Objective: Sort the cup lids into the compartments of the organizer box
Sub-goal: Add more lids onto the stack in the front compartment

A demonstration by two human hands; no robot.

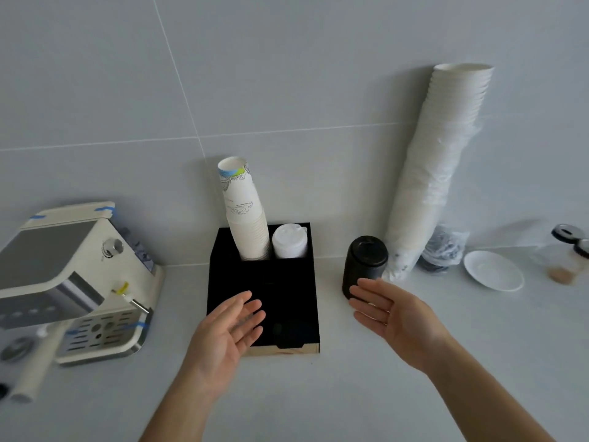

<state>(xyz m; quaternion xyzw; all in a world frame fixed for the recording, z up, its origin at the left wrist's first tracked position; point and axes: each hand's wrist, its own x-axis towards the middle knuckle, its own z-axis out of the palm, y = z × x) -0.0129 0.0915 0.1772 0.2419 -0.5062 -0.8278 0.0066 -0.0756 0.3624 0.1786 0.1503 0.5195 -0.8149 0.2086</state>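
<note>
Black organizer box: one white lid stack; one black lid stack outside. Left hand, right hand spread, empty.

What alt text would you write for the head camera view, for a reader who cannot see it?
Two open, empty hands, left hand and right hand, hover over a white counter by a black organizer box holding paper cups and white lids. A stack of black lids stands right of the box, a coffee machine left.

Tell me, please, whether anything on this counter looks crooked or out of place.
Yes. The tall stack of white cups leans against the wall, tilted, its plastic sleeve bunched low. The printed cups in the organizer box tilt left. The black lids stand outside the box.
</note>
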